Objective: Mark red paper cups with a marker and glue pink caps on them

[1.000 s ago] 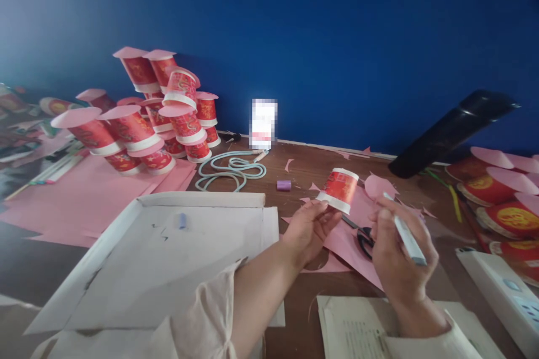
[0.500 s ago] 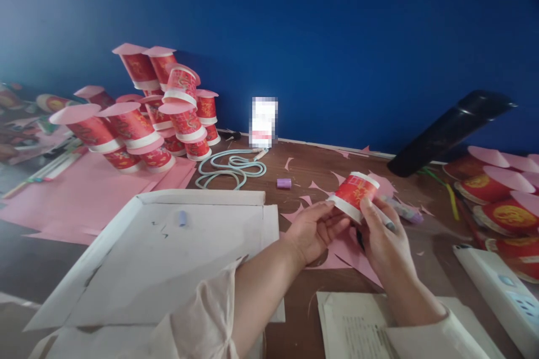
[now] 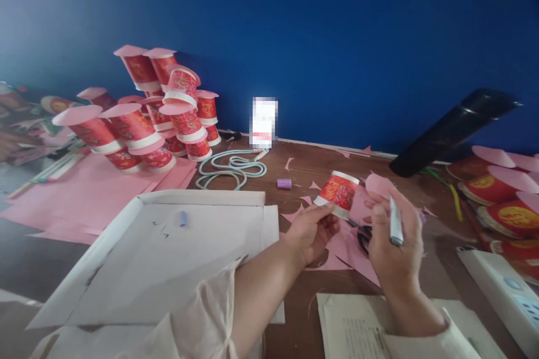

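Observation:
My left hand (image 3: 314, 230) is closed around the white-banded end of a red paper cup (image 3: 338, 193), which is tilted, with gold and pink printing. My right hand (image 3: 398, 241) is apart from the cup. A white pen-like stick (image 3: 396, 223) is held between its fingers, pointing up. Just behind those fingertips is a round piece of pink paper (image 3: 378, 185); I cannot tell whether they touch it. Black-handled scissors (image 3: 364, 238) lie between my hands on pink paper scraps (image 3: 343, 244), partly hidden by my right hand.
Stacked red cups with pink discs (image 3: 183, 118) stand at left behind pink sheets (image 3: 105, 196). A white cardboard box lid (image 3: 168, 269), a lit phone (image 3: 263, 123), a coiled cable (image 3: 231, 165), a black bottle (image 3: 450, 134), a power strip (image 3: 501, 291) and printed papers (image 3: 353, 325) surround my arms.
My right hand has let go of the cup and moved right, with the stick still in its fingers. The cup, in my left hand, has shifted slightly left. The scissors handles now show.

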`<action>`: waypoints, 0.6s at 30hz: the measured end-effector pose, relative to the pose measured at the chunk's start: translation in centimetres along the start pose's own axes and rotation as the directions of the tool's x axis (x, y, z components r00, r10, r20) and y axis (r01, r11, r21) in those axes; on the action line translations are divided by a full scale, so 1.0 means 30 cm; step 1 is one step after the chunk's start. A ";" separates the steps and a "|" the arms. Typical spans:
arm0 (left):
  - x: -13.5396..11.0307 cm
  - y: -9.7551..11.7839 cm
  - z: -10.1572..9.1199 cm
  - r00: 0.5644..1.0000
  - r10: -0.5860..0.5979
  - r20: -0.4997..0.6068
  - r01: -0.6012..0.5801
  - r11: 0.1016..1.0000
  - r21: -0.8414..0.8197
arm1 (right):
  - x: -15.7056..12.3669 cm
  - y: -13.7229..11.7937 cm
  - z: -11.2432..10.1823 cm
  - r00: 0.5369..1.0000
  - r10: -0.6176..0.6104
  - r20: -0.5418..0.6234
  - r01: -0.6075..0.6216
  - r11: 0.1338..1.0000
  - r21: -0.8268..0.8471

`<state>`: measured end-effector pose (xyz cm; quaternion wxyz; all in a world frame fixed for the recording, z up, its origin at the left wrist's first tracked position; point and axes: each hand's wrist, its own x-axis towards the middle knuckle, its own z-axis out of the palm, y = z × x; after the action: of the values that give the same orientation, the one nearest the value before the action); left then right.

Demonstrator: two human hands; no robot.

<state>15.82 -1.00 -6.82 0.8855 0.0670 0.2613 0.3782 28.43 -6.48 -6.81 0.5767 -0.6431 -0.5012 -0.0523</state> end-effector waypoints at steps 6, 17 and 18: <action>-0.014 0.018 0.018 0.997 -0.006 -0.074 0.001 0.998 -0.066 | -0.008 -0.041 -0.017 0.973 -0.229 -0.035 0.226 0.971 -0.072; -0.014 0.025 0.014 0.996 -0.011 -0.090 -0.004 0.986 -0.168 | 0.000 -0.079 -0.038 0.928 -0.370 0.047 0.372 0.927 -0.043; -0.014 0.024 0.015 0.996 -0.004 -0.093 -0.011 0.987 -0.162 | -0.002 -0.081 -0.038 0.926 -0.373 0.065 0.375 0.926 -0.037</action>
<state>15.34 -0.75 -6.02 0.8742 -0.0226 0.2702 0.4027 27.27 -7.82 -4.80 0.5256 -0.5509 -0.6294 -0.1553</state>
